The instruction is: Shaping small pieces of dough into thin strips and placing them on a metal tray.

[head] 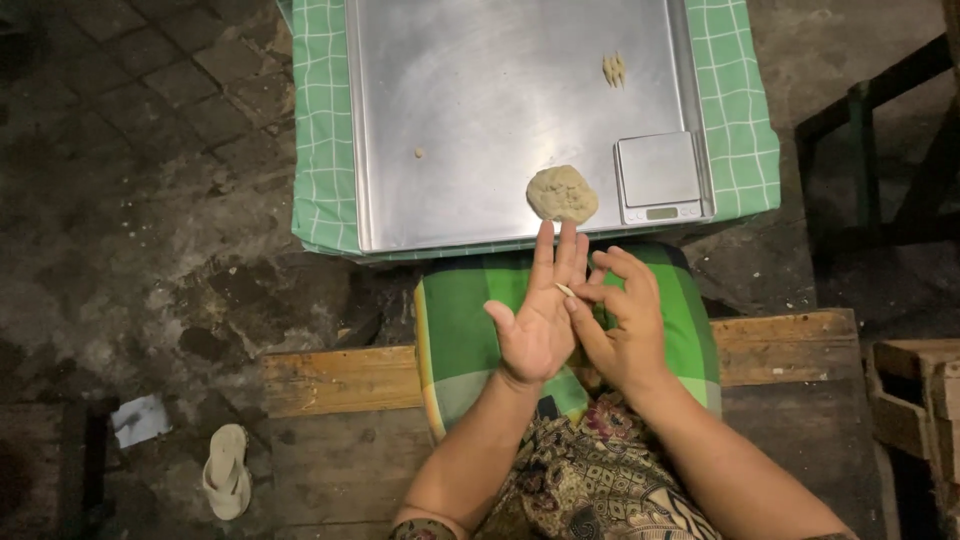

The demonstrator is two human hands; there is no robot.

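Observation:
My left hand (537,315) is held palm up with its fingers stretched flat over a green checked cushion (460,330). My right hand (622,315) is beside it, pinching a tiny pale dough piece (565,290) against the left fingers. Just beyond the fingertips a round lump of beige dough (562,193) lies near the front edge of a steel tray (480,110). A small shaped dough piece (614,69) rests at the tray's far right. A tiny crumb (420,153) lies mid tray.
A small digital scale (657,177) sits on the tray's front right corner. The tray stands on a green checked cloth (322,130) over a low table. I sit on a wooden bench (330,380). A sandal (227,470) lies on the dark stone floor at left.

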